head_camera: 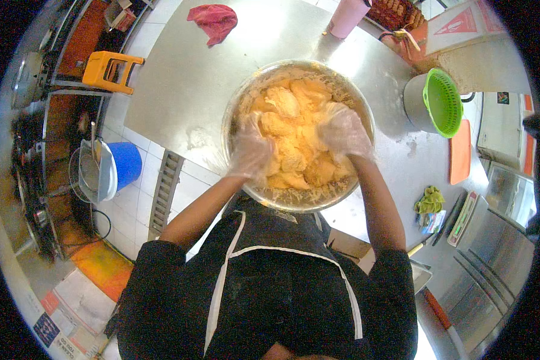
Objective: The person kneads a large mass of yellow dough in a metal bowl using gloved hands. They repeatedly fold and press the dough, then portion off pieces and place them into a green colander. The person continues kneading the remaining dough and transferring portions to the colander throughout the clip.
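Note:
A large round metal bowl stands at the table's near edge. It is filled with breaded pieces, apparently raw chicken, covered in orange-yellow coating. Streaks of coating cling to the inner wall. My left hand, in a clear plastic glove, is inside the bowl's left side against the pieces. On the right side, my right hand wears the same kind of glove and touches the coated pieces. Both hands are blurred, and their fingertips are partly hidden, so whether either grips a piece is unclear.
The steel table bears a red cloth, a pink tumbler, a pot with a green plastic colander, an orange board, a green cloth and a scale. A yellow stool and blue bucket are left.

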`<state>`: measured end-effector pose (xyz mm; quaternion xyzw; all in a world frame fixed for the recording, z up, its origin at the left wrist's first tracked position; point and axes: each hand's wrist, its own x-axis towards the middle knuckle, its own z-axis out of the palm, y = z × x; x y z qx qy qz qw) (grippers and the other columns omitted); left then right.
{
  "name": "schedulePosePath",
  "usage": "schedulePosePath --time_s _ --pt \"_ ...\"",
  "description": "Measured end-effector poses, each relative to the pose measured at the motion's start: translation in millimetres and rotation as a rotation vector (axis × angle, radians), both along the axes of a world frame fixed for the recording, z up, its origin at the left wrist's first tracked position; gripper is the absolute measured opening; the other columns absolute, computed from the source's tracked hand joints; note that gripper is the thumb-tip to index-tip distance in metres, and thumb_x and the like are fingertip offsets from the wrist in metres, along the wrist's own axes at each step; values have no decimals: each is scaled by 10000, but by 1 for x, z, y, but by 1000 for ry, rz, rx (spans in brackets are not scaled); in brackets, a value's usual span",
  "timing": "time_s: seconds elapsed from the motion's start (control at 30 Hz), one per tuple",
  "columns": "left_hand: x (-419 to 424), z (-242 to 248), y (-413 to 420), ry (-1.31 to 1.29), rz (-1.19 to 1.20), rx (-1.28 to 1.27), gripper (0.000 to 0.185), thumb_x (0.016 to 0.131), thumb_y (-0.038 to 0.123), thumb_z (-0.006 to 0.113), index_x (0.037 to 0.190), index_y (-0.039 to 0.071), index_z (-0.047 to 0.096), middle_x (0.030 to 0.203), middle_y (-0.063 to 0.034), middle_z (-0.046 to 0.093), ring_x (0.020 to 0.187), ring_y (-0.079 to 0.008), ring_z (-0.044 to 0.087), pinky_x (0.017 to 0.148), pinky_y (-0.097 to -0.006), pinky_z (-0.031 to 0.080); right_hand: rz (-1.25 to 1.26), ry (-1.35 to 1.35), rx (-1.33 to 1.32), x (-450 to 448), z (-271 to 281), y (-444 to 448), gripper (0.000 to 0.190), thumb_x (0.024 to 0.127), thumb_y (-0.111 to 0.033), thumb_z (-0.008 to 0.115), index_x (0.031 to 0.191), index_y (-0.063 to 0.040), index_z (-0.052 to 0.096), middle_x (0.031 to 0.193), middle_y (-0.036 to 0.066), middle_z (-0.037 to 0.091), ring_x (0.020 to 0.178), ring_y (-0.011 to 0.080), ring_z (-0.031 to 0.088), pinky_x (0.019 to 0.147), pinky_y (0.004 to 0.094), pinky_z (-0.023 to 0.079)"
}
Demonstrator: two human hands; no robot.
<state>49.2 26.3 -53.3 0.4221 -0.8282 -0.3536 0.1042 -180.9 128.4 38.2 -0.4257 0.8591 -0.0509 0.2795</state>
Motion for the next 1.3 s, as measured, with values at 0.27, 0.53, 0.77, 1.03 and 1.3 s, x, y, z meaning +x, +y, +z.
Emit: schedulePosePath --time_s 0.27,0.53,0.77,1.03,1.3 --pt "-71 -4 -47 -184 295 688 753 1002 620 429 1390 -10 569 1458 -212 547 1345 -366 518 1098 -477 389 -31 40 99 -23 -83 -64 546 970 -452 455 1149 -10 721 1196 212 703 1134 379 671 956 458 529" --pt "-87 -21 -59 157 254 1056 660 1017 541 485 1455 48 523 1463 -148 544 1311 -310 529 1142 -401 393 100 -356 -53 -39 -87 -62 542 973 -492 525 1147 -21 727 1121 188 737 1011 326 695 924 438 517" --pt "-50 -8 -36 127 -209 729 722 988 493 562 1530 47 395 1534 -267 406 1442 -310 406 1180 -384 341 235 -321 154 -15 -20 -12 574 918 -533 572 1213 -58 701 1223 203 696 1103 365 669 1009 453 485" --pt "-85 -72 -18 -394 -251 206 1057 904 511 563 1611 -14 -22 1664 -309 -27 1541 -484 -12 1256 -520 18 -79 220 156 22 -100 -55 956 843 -461 683 1468 173 336 1414 375 504 1372 447 475 1157 484 369" --pt "-86 -94 -23 -248 -111 28 975 883 423 592 1602 -27 111 1653 -306 110 1545 -446 93 1266 -470 91 -10 101 10 17 -132 -55 1039 809 -580 726 1528 62 338 1517 354 402 1424 461 400 1188 500 327"
